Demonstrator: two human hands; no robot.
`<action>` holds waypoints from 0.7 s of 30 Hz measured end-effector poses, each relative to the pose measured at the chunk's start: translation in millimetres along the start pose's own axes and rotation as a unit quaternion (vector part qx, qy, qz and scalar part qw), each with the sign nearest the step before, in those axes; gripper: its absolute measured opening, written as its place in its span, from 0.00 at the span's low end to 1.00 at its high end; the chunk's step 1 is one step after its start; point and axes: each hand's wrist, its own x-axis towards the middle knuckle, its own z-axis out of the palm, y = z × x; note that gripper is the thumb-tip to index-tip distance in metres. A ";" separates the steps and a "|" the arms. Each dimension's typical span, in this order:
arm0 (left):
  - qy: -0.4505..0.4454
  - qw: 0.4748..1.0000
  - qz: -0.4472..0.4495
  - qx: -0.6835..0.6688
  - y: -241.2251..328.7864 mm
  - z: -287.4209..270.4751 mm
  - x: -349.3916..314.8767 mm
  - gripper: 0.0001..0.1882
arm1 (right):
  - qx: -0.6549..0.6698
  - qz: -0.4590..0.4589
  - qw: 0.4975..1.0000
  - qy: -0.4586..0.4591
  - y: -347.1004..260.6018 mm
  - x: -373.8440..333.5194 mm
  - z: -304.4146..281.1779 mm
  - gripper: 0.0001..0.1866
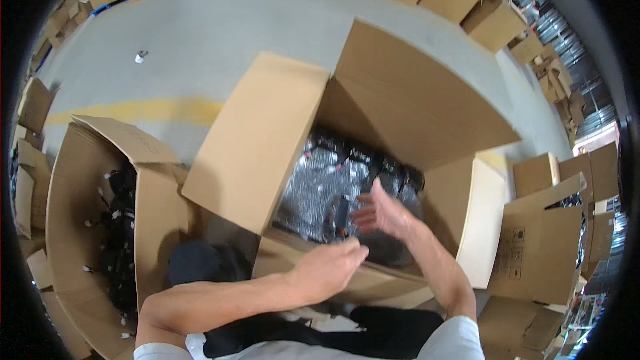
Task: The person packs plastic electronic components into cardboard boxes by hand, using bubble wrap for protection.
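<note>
An open cardboard box [407,93] stands in front of me, its flaps folded outward. Inside lie several black items wrapped in clear, shiny plastic [320,183]. My right hand [383,213] is over the contents, fingers spread and holding nothing. Beside its fingertips is a small dark rectangular piece [341,215] in clear plastic, with a bit of orange at its lower end. My left hand [327,268] is above the box's near edge, fingers curled closed close to that piece. Whether it grips the plastic is hidden.
At the left, a tall open carton [157,207] holds many black items with white connector ends [120,253]. Between the boxes sits a dark bundle [200,262]. More cartons [540,240] stand at the right and along the far side. A small white object [139,59] lies on the grey floor.
</note>
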 end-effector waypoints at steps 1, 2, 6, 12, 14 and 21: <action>-0.061 0.997 0.026 0.040 -7.3 12.2 -3.2 0.05 | 0.008 0.034 0.999 0.012 -1.4 -7.1 13.9 0.49; -0.105 0.991 0.051 0.058 -12.2 19.3 -5.8 0.06 | 0.017 0.066 0.997 0.022 -2.3 -11.1 27.5 0.49; -0.175 0.962 0.153 0.143 -29.9 55.5 -21.9 0.07 | -0.238 0.048 0.969 -0.037 -6.7 -19.0 65.9 0.37; -0.067 0.971 0.112 0.200 8.2 31.2 -17.8 0.19 | -0.210 -0.051 0.975 0.044 -30.7 -9.5 21.8 0.09; 0.010 0.965 0.161 0.205 10.3 32.7 -19.6 0.22 | -0.389 -0.233 0.882 0.129 -54.5 -9.3 -20.0 0.14; -0.075 0.964 0.145 0.209 8.9 12.0 -22.0 0.25 | 0.033 -0.089 0.995 -0.010 -13.7 82.3 -48.2 0.17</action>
